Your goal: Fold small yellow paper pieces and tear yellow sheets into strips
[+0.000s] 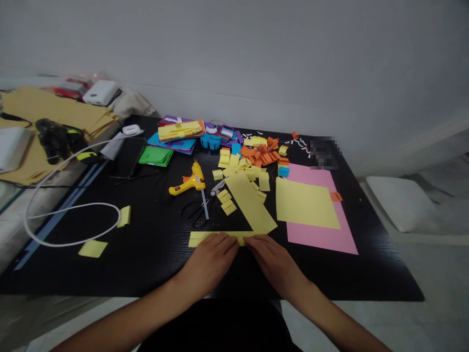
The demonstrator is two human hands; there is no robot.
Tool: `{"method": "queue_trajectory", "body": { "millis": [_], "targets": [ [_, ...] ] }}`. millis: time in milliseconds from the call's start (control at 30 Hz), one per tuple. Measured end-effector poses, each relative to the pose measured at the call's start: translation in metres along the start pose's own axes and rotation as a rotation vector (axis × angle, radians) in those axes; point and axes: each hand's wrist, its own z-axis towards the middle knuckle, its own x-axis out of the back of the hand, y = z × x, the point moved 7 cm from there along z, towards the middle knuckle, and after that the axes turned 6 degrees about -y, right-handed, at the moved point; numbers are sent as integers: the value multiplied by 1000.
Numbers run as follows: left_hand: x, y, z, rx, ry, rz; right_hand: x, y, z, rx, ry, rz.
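Note:
A long yellow paper strip (200, 236) lies across the black table near its front edge, with a crease along it. My left hand (212, 256) and my right hand (273, 259) are closed on its middle, fingertips close together. Behind them a wider yellow strip (249, 200) lies slantwise, its lower end by my right fingers. To the right, a yellow sheet (308, 203) rests on a pink sheet (322, 238). Small folded yellow pieces (226, 203) and orange pieces (260, 155) are heaped behind the strips.
A yellow glue gun (188, 181) and black-handled scissors (196, 210) lie left of the heap. Farther left are a looped white cable (73, 208), a phone (127, 157) and green folded paper (156, 155). Paper bundles (179, 130) lie at the back.

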Motion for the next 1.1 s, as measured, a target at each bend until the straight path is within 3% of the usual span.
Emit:
{"method": "queue_trajectory", "body": {
  "millis": [300,733,967,1100],
  "targets": [
    [-1,6,3,6,-1,0,8,-15,6,51,-33,-113],
    [-13,12,1,51,-79,81,-1,-18,-2,46,-32,-175],
    [-16,25,-5,91,-110,176,-18,-19,-9,-70,-36,-275],
    [-20,27,-7,132,-124,194,-16,-14,-17,-140,1,-314]
  ]
}}
